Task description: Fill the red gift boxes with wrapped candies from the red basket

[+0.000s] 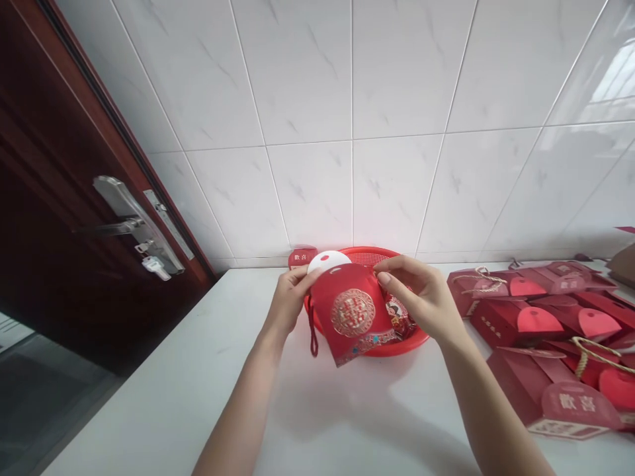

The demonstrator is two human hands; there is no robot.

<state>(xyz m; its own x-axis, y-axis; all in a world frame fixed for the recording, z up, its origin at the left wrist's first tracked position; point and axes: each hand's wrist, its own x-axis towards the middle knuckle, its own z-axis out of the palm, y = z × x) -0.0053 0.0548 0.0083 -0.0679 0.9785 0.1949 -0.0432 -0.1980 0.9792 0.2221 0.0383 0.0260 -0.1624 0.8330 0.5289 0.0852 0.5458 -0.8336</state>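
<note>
A red paper gift box [342,314] with a gold round emblem and a patterned border is held up over the near side of a red plastic basket [411,342]. My left hand [288,297] grips its upper left edge, thumb in front, beside a white rounded flap [327,260]. A dark red cord [313,330] dangles at that side. With thumb and forefinger, my right hand [417,291] pinches at the upper right corner of the box; its other fingers are curled. Small wrapped packets [399,316] show in the basket behind the box.
Several folded red gift boxes [540,324] crowd the right of the white table [238,410], some with twisted cord handles. Another small red box [301,256] stands behind the basket, by the tiled wall [317,192]. A dark door [74,198] with keys in its lock is at left.
</note>
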